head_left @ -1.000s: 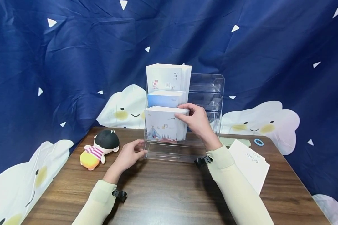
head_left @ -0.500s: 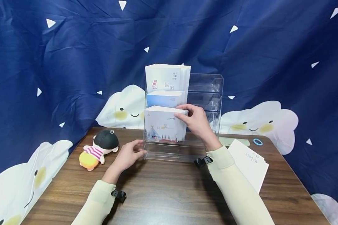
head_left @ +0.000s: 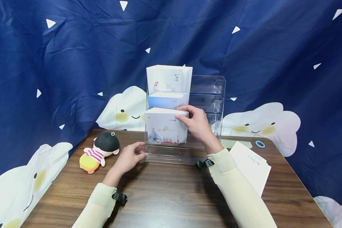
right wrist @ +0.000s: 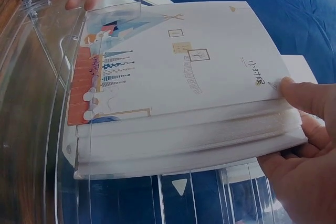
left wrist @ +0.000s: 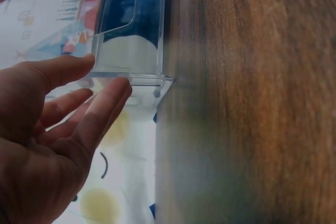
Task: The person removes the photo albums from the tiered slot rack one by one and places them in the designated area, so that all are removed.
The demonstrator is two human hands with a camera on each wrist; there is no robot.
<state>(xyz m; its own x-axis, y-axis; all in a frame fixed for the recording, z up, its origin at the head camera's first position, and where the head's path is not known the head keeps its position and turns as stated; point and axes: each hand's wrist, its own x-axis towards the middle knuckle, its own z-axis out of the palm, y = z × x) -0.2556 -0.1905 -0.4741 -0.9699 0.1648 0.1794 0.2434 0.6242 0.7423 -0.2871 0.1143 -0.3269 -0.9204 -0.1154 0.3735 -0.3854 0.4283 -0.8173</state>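
Note:
My right hand (head_left: 196,122) pinches the upper right edge of a stack of white notebooks (head_left: 162,125), thumb on the front cover and fingers behind. The front cover carries a tent drawing and small printed characters. The stack stands in a lower tier of a clear acrylic display rack (head_left: 174,157); its layered page edges show in the right wrist view. My left hand (head_left: 131,155) is at the rack's lower left edge, with its thumb and fairly straight fingers spread about the clear side panel (left wrist: 147,80). Blue notebooks (head_left: 163,101) and taller white notebooks (head_left: 165,77) stand in the tiers behind.
A plush doll (head_left: 99,152) with a black cap lies left of the rack. On the right are loose white notebooks (head_left: 250,167), a pale green flat item (head_left: 236,144) and a blue ring (head_left: 260,144). A blue curtain (head_left: 74,47) hangs behind the wooden table (head_left: 159,196).
The notebook stack and my right hand have shifted very slightly left, along with a small drift of the whole head view. My left hand stays at the rack's edge.

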